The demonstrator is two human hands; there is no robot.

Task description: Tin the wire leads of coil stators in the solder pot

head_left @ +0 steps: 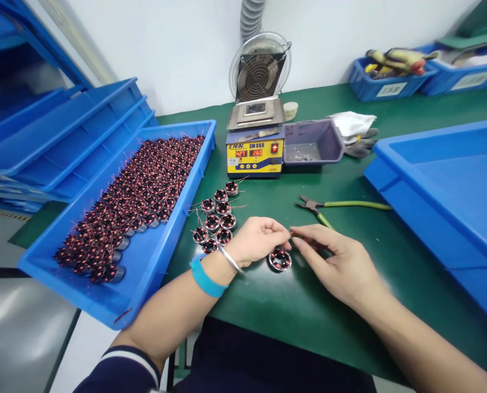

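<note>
Where fingers (282,233) meet, coil (280,259) below

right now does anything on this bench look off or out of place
The blue tray of coils juts past the table's front left edge, its near corner unsupported. Otherwise nothing stands out: both hands, left hand and right hand, work a wire above one coil.

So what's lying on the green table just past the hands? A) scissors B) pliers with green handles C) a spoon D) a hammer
B: pliers with green handles lie on the table just beyond the right hand, while both hands pinch at the thin wire of a small coil; the left hand is beside it.
</note>
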